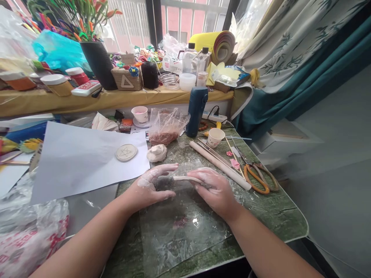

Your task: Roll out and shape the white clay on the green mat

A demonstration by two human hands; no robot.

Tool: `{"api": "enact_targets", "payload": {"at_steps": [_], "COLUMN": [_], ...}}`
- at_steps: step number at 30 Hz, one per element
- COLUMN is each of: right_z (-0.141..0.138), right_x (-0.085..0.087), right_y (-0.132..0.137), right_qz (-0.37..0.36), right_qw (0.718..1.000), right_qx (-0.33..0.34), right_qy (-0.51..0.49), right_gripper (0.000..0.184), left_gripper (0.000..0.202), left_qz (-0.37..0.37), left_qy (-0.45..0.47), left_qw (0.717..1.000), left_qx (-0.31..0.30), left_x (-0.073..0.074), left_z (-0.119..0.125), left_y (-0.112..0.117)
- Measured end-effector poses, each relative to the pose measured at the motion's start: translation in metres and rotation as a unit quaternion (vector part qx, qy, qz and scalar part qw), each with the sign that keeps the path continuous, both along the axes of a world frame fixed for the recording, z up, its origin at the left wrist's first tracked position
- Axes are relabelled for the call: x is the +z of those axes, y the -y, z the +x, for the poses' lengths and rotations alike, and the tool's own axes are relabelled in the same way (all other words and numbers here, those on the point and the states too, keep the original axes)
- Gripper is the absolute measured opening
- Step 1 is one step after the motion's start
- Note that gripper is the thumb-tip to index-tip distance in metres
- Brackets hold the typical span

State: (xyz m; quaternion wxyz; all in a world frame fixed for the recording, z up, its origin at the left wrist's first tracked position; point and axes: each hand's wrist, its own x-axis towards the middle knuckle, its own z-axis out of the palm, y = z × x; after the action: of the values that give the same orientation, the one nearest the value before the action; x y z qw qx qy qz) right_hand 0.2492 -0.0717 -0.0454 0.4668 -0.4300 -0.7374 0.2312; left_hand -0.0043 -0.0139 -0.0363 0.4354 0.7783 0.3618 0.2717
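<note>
My right hand [216, 191], dusted with white, pinches a thin, flat piece of pale clay [184, 178] that is seen nearly edge-on. To its left is my left hand [150, 185], thumb and fingers apart around the clay's free end; it appears not to grip it. Both hands hover over a clear plastic sheet [185, 235] smeared with white residue. Just beyond my left hand sits a lump of whitish clay [157, 153]. A round clay disc [126, 153] marked with a star lies on white paper [84, 162]. Right of my hands lies a pale rolling pin [220, 165].
Orange-handled scissors [257, 179], thin sticks and a paper cup [216, 138] are on the right. Behind the hands stand a blue bottle [196, 112], a bag of brown material [165, 131] and another paper cup [139, 114]. A crowded sill [174, 96] runs along the window.
</note>
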Motion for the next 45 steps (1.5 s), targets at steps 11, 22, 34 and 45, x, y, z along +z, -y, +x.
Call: {"api": "enact_targets", "payload": {"at_steps": [11,22,34,45], "right_z": [0.02,-0.004,-0.056,-0.063], "right_x": [-0.017,0.023,0.01,0.003], "right_y": [0.031,-0.003,-0.064,-0.049], "right_qz": [0.057,-0.026,-0.336,-0.322], "right_qw": [0.968,0.977,0.875,0.9], "right_qx": [0.093,0.063,0.058,0.073], "right_qy": [0.226,0.203,-0.344,-0.284], "right_gripper": [0.059,0.082,0.069,0.068], "left_gripper": [0.029,0.028,0.041,0.031], "left_qz": [-0.023,-0.026,-0.159,-0.118], "left_qy": [-0.039,0.008,0.198,0.13], "left_qw": [0.996,0.991,0.946,0.97], "left_qx": [0.071,0.129,0.201,0.168], "left_x": [-0.012,-0.021,-0.03,-0.038], "left_z": [0.004,0.01,0.009,0.004], "left_y": [-0.009,-0.007,-0.02,-0.02]}}
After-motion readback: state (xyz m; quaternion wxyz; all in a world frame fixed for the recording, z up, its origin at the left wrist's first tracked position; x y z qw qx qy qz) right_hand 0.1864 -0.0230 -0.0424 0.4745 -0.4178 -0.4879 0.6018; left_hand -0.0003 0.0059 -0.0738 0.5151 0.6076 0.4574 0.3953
